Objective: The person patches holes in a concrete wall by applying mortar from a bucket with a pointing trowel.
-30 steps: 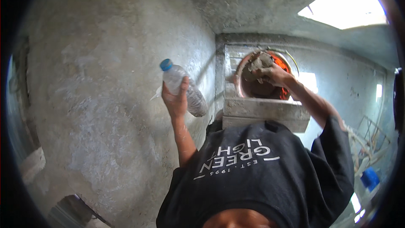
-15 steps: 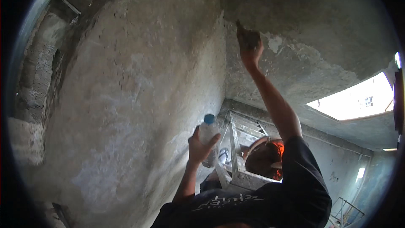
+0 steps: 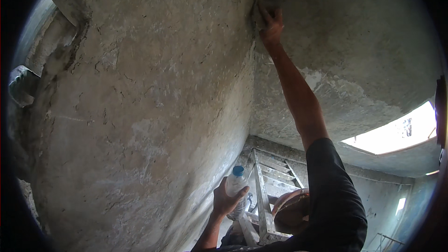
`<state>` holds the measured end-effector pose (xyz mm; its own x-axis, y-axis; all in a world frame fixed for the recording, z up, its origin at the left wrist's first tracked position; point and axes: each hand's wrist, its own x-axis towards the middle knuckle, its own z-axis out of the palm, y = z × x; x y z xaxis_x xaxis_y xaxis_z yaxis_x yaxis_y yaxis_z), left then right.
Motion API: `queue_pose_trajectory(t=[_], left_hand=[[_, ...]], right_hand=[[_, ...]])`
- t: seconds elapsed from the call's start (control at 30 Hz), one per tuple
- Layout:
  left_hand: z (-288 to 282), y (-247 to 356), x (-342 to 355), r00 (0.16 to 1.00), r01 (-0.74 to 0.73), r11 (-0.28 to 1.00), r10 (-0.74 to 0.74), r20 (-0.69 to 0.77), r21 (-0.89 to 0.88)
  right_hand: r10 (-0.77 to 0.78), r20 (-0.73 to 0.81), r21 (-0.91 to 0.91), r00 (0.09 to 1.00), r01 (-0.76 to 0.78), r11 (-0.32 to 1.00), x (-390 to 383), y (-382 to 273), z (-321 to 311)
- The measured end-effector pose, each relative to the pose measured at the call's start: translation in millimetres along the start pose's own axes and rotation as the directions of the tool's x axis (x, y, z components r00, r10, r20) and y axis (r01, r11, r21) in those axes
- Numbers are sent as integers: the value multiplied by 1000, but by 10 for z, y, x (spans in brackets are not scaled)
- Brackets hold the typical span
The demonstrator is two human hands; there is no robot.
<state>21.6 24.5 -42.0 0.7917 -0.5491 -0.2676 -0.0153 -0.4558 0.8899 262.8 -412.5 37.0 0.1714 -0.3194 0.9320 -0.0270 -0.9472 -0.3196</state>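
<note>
Left hand is gripping clear, blue-capped plastic bottle near rough grey wall; right hand is reaching high, fingers' hold unclear; overstretching could be loosening bottle grip.

The bottle cap is blue, the sleeve black.

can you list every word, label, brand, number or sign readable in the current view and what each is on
None can be read.
Clear bottle in the left hand: no legible lettering on the part that shows.
Dark sleeve: no lettering visible.
Plastered wall: cracks and pale patches, no writing seen.
Bright opening: shapes in it too blurred to tell.
</note>
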Motion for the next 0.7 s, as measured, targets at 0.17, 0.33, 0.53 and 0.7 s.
queue_pose_trajectory(t=[0.17,0.33,0.53,0.7], left_hand=[[-8,-56,34,1000,5,1000,-5,-22,0],[28,-79,39,1000,15,1000,-15,-9,-5],[38,-117,-3,1000,1,1000,-1,-16,7],[76,-142,0,1000,8,1000,-8,7,0]], right_hand=[[46,82,16,996,-47,999,-62,108,59],[-36,123,-95,992,47,994,-230,296,21],[59,140,53,988,-67,996,-256,153,-257],[34,92,5,995,-35,999,47,6,-148]])
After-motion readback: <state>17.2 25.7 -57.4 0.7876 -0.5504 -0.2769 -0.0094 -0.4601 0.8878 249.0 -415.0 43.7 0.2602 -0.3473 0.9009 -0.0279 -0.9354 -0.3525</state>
